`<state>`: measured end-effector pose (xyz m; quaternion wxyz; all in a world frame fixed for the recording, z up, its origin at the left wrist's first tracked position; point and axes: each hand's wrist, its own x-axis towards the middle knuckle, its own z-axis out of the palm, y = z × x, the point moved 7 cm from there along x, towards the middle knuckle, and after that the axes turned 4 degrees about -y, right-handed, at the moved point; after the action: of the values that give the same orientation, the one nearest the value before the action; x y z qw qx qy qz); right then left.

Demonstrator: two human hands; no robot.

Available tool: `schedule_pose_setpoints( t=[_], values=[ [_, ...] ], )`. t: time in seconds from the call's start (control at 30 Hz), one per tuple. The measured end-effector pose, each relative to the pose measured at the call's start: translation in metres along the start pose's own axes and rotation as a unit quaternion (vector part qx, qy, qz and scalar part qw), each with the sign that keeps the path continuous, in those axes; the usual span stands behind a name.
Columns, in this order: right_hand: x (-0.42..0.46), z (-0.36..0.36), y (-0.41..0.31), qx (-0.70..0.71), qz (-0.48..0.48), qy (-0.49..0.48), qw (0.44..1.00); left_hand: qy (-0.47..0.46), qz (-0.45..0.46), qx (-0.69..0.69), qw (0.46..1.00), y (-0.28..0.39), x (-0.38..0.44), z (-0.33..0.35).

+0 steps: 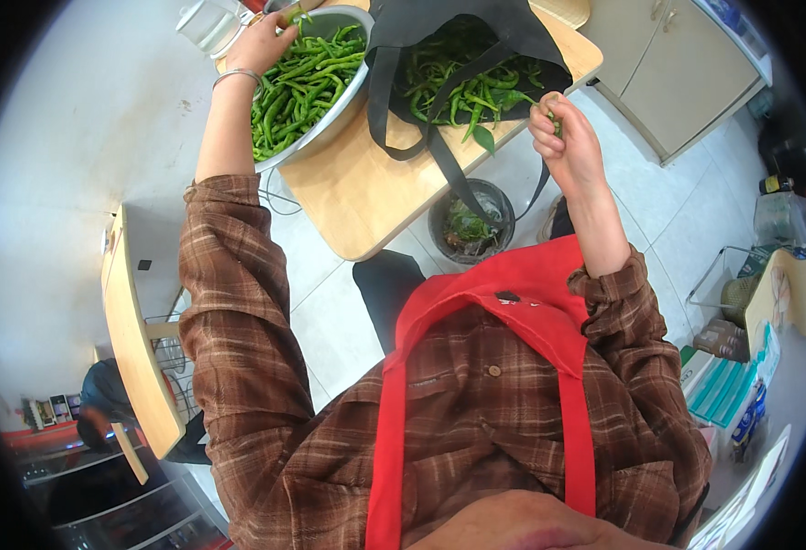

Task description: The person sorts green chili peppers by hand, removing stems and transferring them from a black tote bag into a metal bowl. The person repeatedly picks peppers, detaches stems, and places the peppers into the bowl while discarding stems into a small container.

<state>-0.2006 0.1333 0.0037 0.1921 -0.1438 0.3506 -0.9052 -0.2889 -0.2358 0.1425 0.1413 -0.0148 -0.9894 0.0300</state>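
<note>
My left hand (262,42), with a bangle at the wrist, is over the far left rim of a metal bowl (339,127) heaped with green chili peppers (300,96). Something green shows by its fingertips; whether they grip it is unclear. On the right, my right hand (564,137) is curled around green plant pieces (555,125), raised beside the table edge. Just left of it, a black fabric bag (437,27) lies with its mouth towards me, and more chili peppers (478,93) with stems and a leaf (484,139) spill out.
The bowl and bag rest on a wooden table (361,185). Bag straps hang over its near edge above a bin (437,230) holding green scraps. A clear container (207,26) stands far left. A cabinet (678,75) is at right, and a wooden board (135,330) at left.
</note>
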Motion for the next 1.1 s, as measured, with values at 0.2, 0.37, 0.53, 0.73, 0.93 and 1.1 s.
schedule_pose_setpoints(
  t=[0.2, 0.37, 0.53, 0.73, 0.93, 1.1],
  values=[
    [-0.015, 0.018, -0.011, 0.045, -0.006, -0.066, 0.997, 0.161, 0.085, -0.103, 0.978, 0.048, -0.041, -0.019],
    [-0.037, 0.034, -0.002, 0.070, 0.030, -0.100, 0.992, -0.199, 0.086, -0.606, 0.765, 0.182, -0.144, 0.029],
    [-0.066, 0.052, 0.027, 0.022, 0.104, -0.117, 0.987, -0.320, -0.097, -0.875, 0.350, 0.270, -0.207, 0.081],
    [-0.077, 0.033, 0.043, -0.043, 0.149, -0.045, 0.987, -0.209, -0.144, -0.910, 0.328, 0.256, -0.202, 0.091],
    [-0.077, 0.039, 0.053, -0.228, 0.142, -0.076, 0.960, -0.177, -0.112, -0.845, 0.493, 0.243, -0.200, 0.080],
    [-0.075, 0.050, 0.058, -0.275, 0.114, -0.135, 0.945, -0.201, -0.088, -0.795, 0.565, 0.237, -0.203, 0.072]
  ],
)
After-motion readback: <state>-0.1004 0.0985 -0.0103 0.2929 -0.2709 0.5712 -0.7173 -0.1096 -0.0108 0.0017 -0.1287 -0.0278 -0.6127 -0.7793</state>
